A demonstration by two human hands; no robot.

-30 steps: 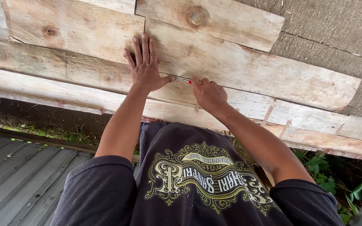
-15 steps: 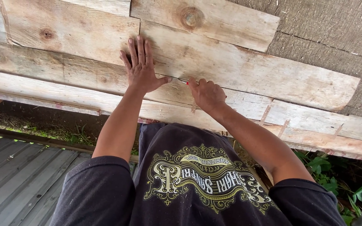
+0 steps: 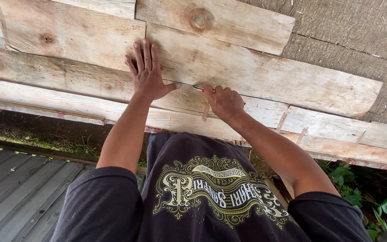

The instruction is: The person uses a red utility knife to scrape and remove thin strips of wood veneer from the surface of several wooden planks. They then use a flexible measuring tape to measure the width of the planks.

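My left hand [image 3: 147,71] lies flat with fingers spread on a weathered wooden plank [image 3: 269,76], thumb stretched out to the right. Just right of that thumb, my right hand [image 3: 222,102] is closed around a small tool with a red handle and a metal tip [image 3: 198,88]. The tip rests on the plank near the seam with the board below [image 3: 68,78]. Most of the tool is hidden inside my fist.
Several rough planks lie side by side, some with knots [image 3: 199,19]. A grey concrete surface [image 3: 350,40] lies beyond them at the top right. Corrugated metal sheeting [image 3: 19,192] sits at the lower left, green plants [image 3: 359,192] at the lower right.
Both hands stay in place on the plank; the view has drifted slightly. The tool tip stays near the left thumb.
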